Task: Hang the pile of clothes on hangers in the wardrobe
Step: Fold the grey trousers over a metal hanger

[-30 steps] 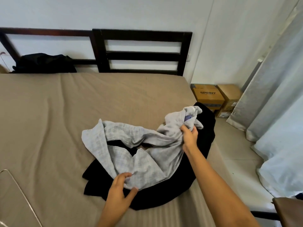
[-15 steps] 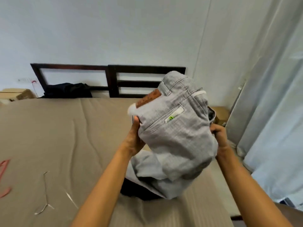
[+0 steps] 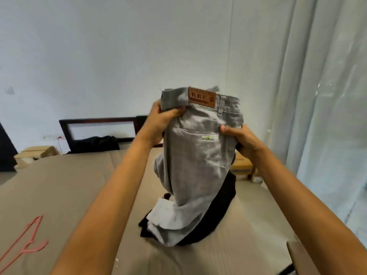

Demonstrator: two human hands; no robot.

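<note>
Grey jeans (image 3: 196, 159) are clamped at the waistband (image 3: 172, 99) by left grip (image 3: 161, 121) and right grip (image 3: 243, 142), both curled tight (soft, floppy, probably lightish); legs (image 3: 168, 225) are left drooping below.

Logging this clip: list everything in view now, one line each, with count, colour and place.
grey trousers: one, light grey, held up over the bed, legs trailing down onto it
black garment: at least one, black, on the bed under the trouser legs
hanger: one, pink, flat on the bed, lower left
bed: one, tan sheet, lower frame
headboard: one, dark, at the bed's far end
dark clothes: one heap, black, by the headboard
cardboard boxes: several, brown, beside the bed's far end, both sides
curtain: one, pale, right edge
left hand: one, grips the waistband's left end
right hand: one, grips the trousers' right edge
</note>
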